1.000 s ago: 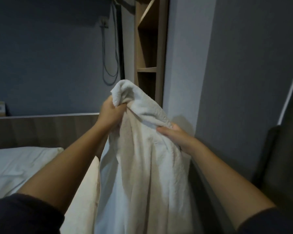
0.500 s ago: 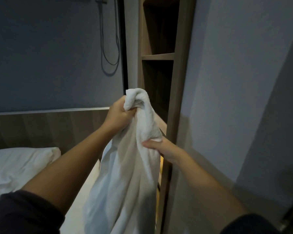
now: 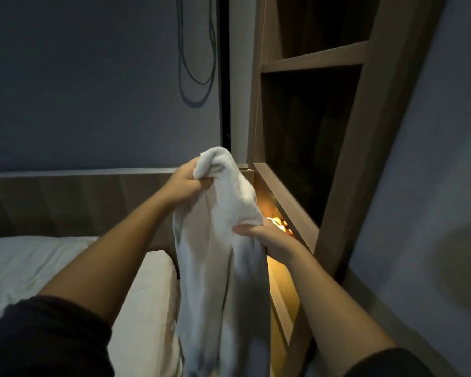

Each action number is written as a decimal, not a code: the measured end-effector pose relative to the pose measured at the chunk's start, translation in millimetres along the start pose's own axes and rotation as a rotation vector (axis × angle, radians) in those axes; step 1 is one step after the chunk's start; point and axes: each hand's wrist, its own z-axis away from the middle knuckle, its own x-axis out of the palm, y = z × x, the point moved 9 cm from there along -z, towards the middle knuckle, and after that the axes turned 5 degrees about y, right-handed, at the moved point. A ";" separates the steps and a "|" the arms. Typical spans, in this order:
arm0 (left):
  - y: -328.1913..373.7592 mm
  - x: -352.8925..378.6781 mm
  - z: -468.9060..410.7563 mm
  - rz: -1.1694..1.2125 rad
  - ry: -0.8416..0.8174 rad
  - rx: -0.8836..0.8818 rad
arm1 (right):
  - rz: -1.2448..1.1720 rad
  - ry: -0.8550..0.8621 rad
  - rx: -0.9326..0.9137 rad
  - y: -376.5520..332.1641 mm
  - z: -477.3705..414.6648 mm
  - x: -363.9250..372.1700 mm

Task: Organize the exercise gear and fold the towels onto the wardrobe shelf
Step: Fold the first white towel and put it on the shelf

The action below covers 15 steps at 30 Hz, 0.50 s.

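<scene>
A white towel point(image 3: 223, 257) hangs bunched and unfolded in front of me, reaching down past the bottom of the view. My left hand point(image 3: 186, 183) grips its top end in a fist, and a loop of cloth sticks up above the fingers. Lower and to the right, my right hand point(image 3: 267, 236) pinches the towel's right edge. The wooden wardrobe point(image 3: 346, 164) stands just right of the towel, with an open dark compartment and a shelf board point(image 3: 313, 59) higher up.
A bed with white sheets point(image 3: 38, 262) lies at the lower left against a wooden headboard point(image 3: 74, 200). Warm light glows in a lit niche point(image 3: 279, 227) below the wardrobe compartment. A black cable point(image 3: 199, 50) hangs on the grey wall.
The view has swung toward the wardrobe, now close on the right. Both hands still hold the towel; my right hand has slid lower along its edge.
</scene>
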 end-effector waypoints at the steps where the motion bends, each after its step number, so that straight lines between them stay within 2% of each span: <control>1: -9.0 1.3 -13.4 0.002 -0.015 -0.011 | 0.008 -0.021 -0.022 -2.0 -12.4 -1.7; 5: -50.4 13.8 -76.2 0.005 -0.097 -0.019 | -0.012 -0.004 -0.040 2.8 -71.6 -20.0; 9: -104.1 44.4 -147.0 0.057 -0.247 -0.034 | -0.014 0.022 -0.027 24.5 -142.9 -41.5; 15: -183.9 109.0 -261.8 0.115 -0.481 -0.019 | -0.074 0.281 0.039 69.5 -262.0 -102.1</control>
